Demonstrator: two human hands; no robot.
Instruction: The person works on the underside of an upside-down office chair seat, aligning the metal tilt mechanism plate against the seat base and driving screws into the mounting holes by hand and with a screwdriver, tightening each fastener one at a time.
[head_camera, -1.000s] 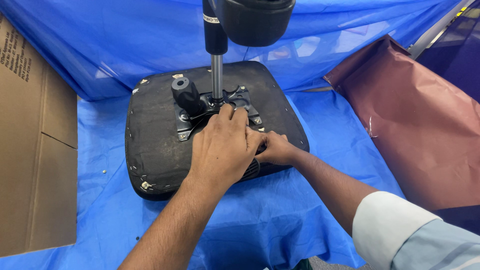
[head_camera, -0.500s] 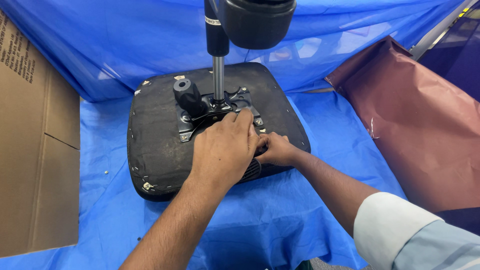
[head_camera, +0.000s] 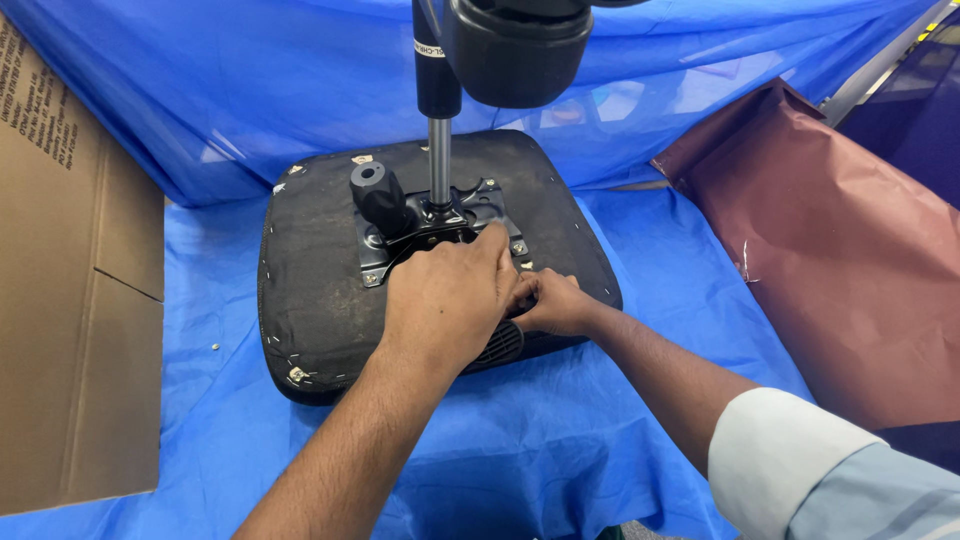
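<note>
Blue tarp (head_camera: 600, 460) underlies the upturned seat (head_camera: 310, 300). Left hand (head_camera: 445, 300) presses the bracket (head_camera: 440, 225); right hand (head_camera: 555, 303) pinches something hidden, perhaps a bolt; it could slip away.

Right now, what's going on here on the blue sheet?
A person is working with both bare hands on an upside-down black chair seat lying on a blue tarp. The left hand rests on the metal mounting plate under the seat, fingertips at its front edge. The right hand is tucked beside it at the plate's right corner; what it grips is hidden. A gas lift column stands up from the plate, next to a black knob. A cardboard box sits to the left.
</note>
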